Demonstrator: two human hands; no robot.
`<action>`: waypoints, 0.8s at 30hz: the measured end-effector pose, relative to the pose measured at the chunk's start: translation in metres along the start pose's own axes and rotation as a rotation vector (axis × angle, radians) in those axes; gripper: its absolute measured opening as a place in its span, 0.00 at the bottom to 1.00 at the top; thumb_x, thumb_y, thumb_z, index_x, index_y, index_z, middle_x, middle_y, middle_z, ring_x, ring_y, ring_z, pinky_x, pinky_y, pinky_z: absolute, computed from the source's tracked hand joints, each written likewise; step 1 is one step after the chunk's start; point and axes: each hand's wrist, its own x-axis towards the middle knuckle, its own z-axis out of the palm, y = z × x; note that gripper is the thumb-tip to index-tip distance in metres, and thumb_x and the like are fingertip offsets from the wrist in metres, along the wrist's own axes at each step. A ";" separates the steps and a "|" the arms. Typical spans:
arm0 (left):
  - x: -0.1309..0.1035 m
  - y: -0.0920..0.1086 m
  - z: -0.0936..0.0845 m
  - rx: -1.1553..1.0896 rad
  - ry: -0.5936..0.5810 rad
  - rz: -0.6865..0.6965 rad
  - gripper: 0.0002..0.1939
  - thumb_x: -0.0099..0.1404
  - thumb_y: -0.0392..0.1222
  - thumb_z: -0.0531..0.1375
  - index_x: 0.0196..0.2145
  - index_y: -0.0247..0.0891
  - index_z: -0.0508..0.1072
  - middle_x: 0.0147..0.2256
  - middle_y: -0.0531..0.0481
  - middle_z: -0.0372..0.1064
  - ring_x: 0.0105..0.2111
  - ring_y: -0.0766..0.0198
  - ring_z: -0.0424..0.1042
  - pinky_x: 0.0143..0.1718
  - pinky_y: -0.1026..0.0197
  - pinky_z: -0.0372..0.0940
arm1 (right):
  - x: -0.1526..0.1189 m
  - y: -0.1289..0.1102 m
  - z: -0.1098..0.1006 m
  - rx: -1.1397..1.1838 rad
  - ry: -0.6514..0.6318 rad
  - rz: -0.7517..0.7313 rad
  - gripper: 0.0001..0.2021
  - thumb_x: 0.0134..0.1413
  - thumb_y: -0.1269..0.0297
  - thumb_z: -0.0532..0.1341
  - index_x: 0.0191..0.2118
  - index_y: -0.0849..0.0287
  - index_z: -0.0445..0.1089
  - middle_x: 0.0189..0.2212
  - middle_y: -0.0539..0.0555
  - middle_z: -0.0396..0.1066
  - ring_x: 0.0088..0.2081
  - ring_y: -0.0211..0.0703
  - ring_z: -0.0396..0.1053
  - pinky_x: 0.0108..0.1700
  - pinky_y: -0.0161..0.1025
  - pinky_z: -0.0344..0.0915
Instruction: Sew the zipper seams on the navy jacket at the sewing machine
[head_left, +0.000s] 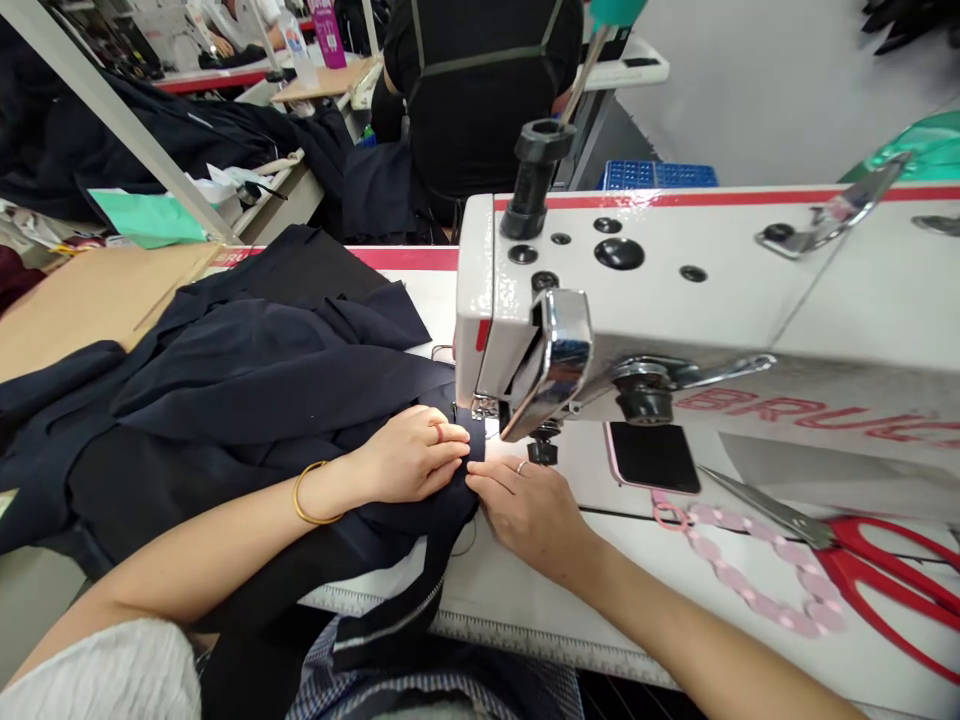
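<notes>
A dark navy garment (262,390) spreads over the left of the sewing table, its right edge lying beneath the head of a white sewing machine (690,290). My left hand (416,455) presses on the cloth just in front of the presser foot (484,407), fingers bent together at the edge. Close beside it, my right hand (529,510) pinches the same edge between thumb and fingers. A strip with a zipper (409,610) hangs from the garment over the table's front edge. What lies under my fingertips is partly hidden.
Right of my right hand lie a phone (652,457) with a pink bead strap (750,570) and red-handled scissors (885,560). A measuring tape (525,645) runs along the front edge. Ahead sits a person in black (491,100); a brown board (90,295) is at left.
</notes>
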 end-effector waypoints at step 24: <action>0.009 -0.026 0.009 0.176 0.091 -0.026 0.16 0.64 0.42 0.46 0.33 0.41 0.73 0.22 0.50 0.68 0.23 0.61 0.68 0.24 0.60 0.63 | 0.019 0.010 0.000 -0.205 -0.255 0.311 0.09 0.54 0.58 0.54 0.32 0.54 0.68 0.31 0.50 0.68 0.36 0.42 0.63 0.36 0.37 0.58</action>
